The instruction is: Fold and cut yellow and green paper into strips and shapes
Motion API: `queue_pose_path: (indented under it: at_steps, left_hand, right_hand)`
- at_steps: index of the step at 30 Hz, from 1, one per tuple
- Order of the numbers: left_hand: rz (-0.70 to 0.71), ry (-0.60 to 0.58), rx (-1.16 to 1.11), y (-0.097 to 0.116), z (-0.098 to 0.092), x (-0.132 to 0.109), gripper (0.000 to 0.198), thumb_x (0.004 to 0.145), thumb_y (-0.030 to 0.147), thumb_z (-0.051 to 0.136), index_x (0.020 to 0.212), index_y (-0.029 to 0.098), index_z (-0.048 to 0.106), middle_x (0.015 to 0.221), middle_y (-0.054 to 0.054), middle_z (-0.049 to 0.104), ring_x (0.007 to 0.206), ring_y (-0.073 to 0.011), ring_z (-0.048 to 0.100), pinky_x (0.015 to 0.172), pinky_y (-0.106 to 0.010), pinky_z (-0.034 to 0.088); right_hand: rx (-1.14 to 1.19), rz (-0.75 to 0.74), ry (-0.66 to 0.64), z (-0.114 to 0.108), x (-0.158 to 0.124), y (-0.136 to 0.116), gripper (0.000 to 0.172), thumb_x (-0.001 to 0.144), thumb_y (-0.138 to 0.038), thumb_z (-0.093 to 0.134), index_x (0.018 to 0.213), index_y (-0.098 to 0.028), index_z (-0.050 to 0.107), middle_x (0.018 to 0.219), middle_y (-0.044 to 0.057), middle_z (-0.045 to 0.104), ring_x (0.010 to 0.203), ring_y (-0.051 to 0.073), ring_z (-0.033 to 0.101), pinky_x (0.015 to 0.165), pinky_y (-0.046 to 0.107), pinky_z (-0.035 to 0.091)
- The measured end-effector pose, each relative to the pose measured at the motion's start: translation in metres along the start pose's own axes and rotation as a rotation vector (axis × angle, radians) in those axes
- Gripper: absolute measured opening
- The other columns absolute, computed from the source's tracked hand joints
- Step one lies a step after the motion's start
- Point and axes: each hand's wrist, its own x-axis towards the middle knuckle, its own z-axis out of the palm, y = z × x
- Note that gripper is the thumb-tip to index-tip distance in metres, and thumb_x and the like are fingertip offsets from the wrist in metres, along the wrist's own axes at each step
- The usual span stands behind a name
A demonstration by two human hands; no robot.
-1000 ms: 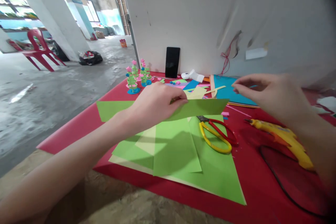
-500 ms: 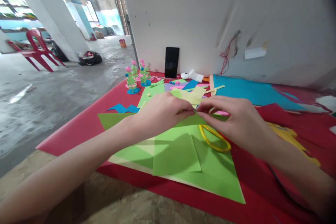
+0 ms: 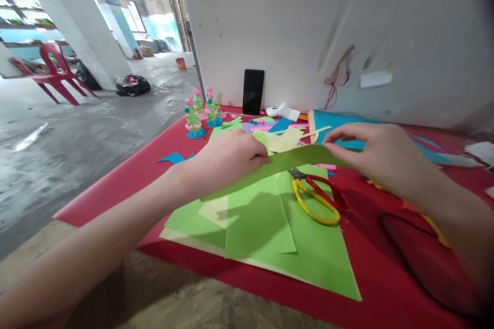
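My left hand [image 3: 237,157] is closed on a long green paper strip [image 3: 297,157], which stretches across to the right. At its other end my right hand [image 3: 358,146] pinches the strip between thumb and fingers. Beneath the strip lie green paper sheets [image 3: 258,221], overlapping on the red tabletop. Scissors [image 3: 316,205] with one yellow and one red handle rest on the sheets, below and left of my right hand. Part of the strip is hidden behind my left hand.
Small paper trees [image 3: 195,121] with pink stars stand at the back left. A black phone [image 3: 253,91] leans on the wall, near paper scraps [image 3: 281,139]. Blue paper [image 3: 347,121] lies at the back right. A red chair [image 3: 57,74] stands on the floor.
My hands have moved apart, my right hand going right and slightly up. The strip now shows between them, and more of the scissors is visible.
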Motion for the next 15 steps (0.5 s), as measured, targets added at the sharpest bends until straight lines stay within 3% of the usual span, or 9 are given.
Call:
queue_pose_path:
  at_steps: [4,7,11,15]
  left_hand:
    - [0.03,-0.006,0.011,0.003,0.004,-0.001,0.023,0.081,0.025,0.047,0.077,0.022,0.069,0.066,0.0,0.068,0.051,-0.0118,0.054,0.048,-0.022,0.031]
    - [0.1,0.016,0.007,0.007,0.007,-0.003,0.023,0.081,0.023,0.046,0.076,0.023,0.068,0.065,0.001,0.067,0.052,-0.0121,0.054,0.047,-0.023,0.029]
    - [0.153,-0.003,0.017,0.01,0.011,-0.005,0.026,0.082,0.025,0.043,0.067,0.018,0.064,0.056,0.0,0.063,0.049,-0.0118,0.052,0.045,-0.024,0.025]
    - [0.175,0.029,0.034,0.011,0.015,-0.006,0.026,0.082,0.024,0.043,0.066,0.018,0.063,0.056,0.0,0.062,0.05,-0.012,0.052,0.045,-0.025,0.025]
  right_hand:
    - [0.171,-0.138,0.015,0.014,-0.005,-0.02,0.008,0.076,-0.025,0.055,0.077,-0.022,0.062,0.084,0.001,0.067,0.08,0.019,0.061,0.071,0.031,0.044]
    - [0.224,-0.205,-0.022,0.026,-0.011,-0.037,0.01,0.077,-0.02,0.053,0.079,-0.02,0.062,0.083,0.002,0.067,0.081,0.018,0.06,0.072,0.03,0.044]
    - [0.251,-0.198,-0.07,0.036,-0.016,-0.045,0.012,0.077,-0.014,0.051,0.078,-0.018,0.061,0.081,0.003,0.066,0.077,0.017,0.059,0.069,0.029,0.045]
    - [0.246,-0.182,-0.035,0.041,-0.019,-0.046,0.011,0.076,-0.014,0.051,0.078,-0.018,0.061,0.081,0.003,0.067,0.076,0.017,0.06,0.068,0.029,0.045]
